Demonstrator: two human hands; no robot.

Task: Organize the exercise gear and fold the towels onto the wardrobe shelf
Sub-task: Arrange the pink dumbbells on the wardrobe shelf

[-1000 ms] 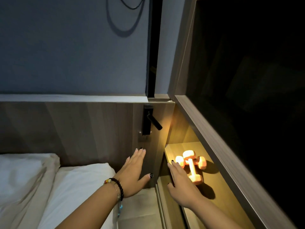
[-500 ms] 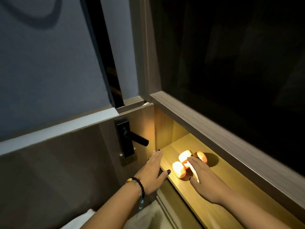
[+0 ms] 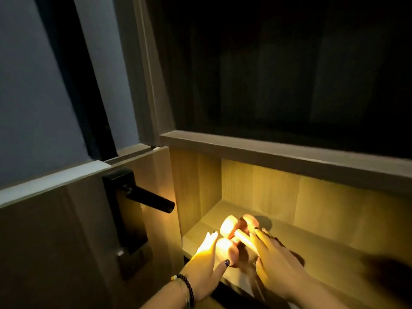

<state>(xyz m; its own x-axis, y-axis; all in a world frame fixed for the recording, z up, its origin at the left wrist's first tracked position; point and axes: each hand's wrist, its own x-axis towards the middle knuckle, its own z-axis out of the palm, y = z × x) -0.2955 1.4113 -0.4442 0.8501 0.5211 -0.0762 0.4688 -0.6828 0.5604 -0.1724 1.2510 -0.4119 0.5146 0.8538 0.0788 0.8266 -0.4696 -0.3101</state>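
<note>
Here, two small orange dumbbells (image 3: 236,238) lie on the lit wooden shelf (image 3: 334,253) of the wardrobe, close to its left inner wall and near the front edge. One dumbbell points its round head toward the viewer at the front; the other lies just behind it, and the two appear to touch, with one handle running diagonally between the heads. The left hand (image 3: 206,267) rests at the front left corner of the shelf, palm down, fingers straight and together, and its thumb, with a dark-painted nail, reaches out to the base of the nearest dumbbell head. The fingers lie just beside that head on its left; whether they press against it cannot be determined. A beaded bracelet (image 3: 186,286) circles the left wrist. The right hand (image 3: 275,267) lies on the right side of the dumbbells, palm down, fingers extended and slightly spread, the fingertips reaching alongside the diagonal handle and toward the rear dumbbell head. The right hand is blurred, so contact with the handle cannot be confirmed. Neither hand is curled round a dumbbell; both are flat and relaxed, and the dumbbells sit between them. To the left of the shelf, a wooden panel (image 3: 55,241) carries a black lever handle (image 3: 148,199) on a black plate. Above the shelf, the upper compartment (image 3: 289,74) of the wardrobe is dark.
</note>
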